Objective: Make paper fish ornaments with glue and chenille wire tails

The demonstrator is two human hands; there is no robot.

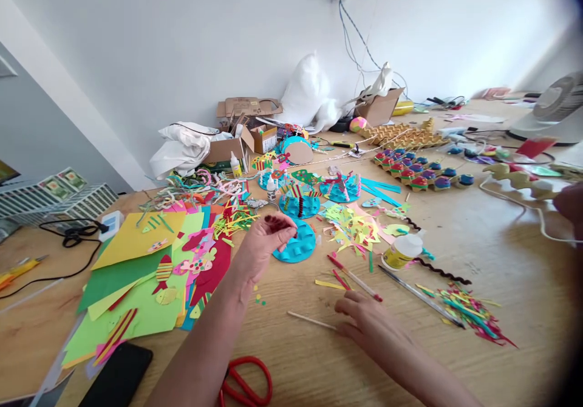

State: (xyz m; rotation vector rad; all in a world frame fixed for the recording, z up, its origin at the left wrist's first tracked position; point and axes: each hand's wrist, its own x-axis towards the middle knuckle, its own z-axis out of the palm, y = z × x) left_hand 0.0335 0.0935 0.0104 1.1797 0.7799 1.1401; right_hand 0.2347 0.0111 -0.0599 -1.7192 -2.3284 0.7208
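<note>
My left hand [260, 243] is closed on a dark brown fuzzy pipe cleaner [274, 220], pinched between thumb and fingers. It is held just above a round blue base [298, 250] with raised bumps. My right hand [367, 319] rests low over the table with its fingers stretched out. At its fingertips lies one end of a thin white stick [310, 319]; whether they grip it I cannot tell. Red-handled scissors [249, 383] lie at the front edge of view, partly behind my left forearm. Behind the base stands a decorated blue piece [298, 205] with paper fish.
A glue bottle [403, 251], a red pen [359, 278] and a clear pen [421, 294] lie right of centre. Coloured paper sheets [132, 291] and a black phone [117, 375] are at left. Paper strips [473, 313] lie at right. Another person's hand [569, 203] shows at the right edge.
</note>
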